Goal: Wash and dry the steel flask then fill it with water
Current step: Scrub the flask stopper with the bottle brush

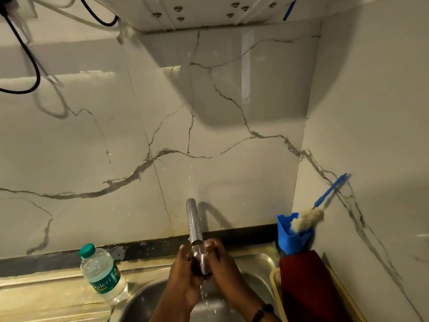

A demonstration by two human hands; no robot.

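Your two hands meet under the tap (pixel 194 220), over the steel sink (pixel 260 263). Your left hand (pixel 183 275) cups the steel flask (pixel 201 261) from the left, fingers curled round its side and the thumb tip up near its top. Your right hand (pixel 221 268) closes on it from the right, fingers bent over the upper part, so both hands are wrapped narrowly around the flask with only a strip of its shiny body showing between them. The flask stands roughly upright with its top just below the tap's mouth, nearly touching it; whether it is capped you cannot tell. Water runs down from between your palms and drips into the basin. A dark beaded band sits on your right wrist (pixel 263 310).

On the counter to your left, a clear plastic water bottle (pixel 103 274) with a green cap stands apart from your hands, at the sink's edge. To your right, a blue holder (pixel 290 238) in the corner carries a bottle brush (pixel 306 219) with a blue handle leaning on the marble wall. A dark red cloth (pixel 306 284) lies just below the holder.
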